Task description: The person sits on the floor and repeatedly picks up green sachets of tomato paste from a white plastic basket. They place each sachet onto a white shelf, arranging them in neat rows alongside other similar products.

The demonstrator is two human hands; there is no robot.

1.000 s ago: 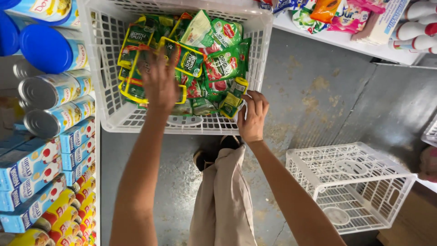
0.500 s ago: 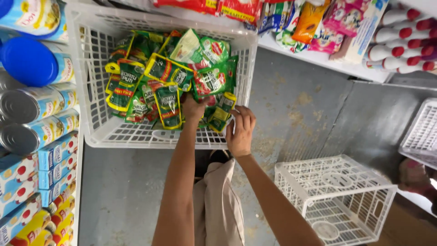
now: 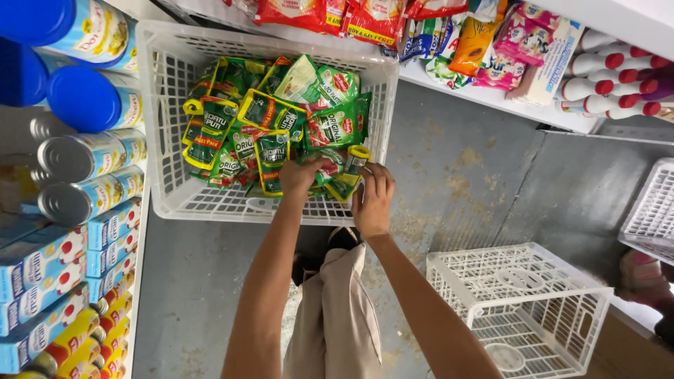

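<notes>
Inside the white crate, both hands seemingly grip green sachets.

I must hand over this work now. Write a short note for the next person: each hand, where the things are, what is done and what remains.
Left hand: inside the white basket, on the green sachets; grip not clear.
Right hand: at the basket's near rim, fingers on a sachet there.
Things: the sachets fill the basket's far and middle part; a bare strip of its floor shows near the front. A second white basket lies tipped on the floor to the right.
Done: sachets piled in the basket.
Left: nothing visibly lies outside it.
</notes>
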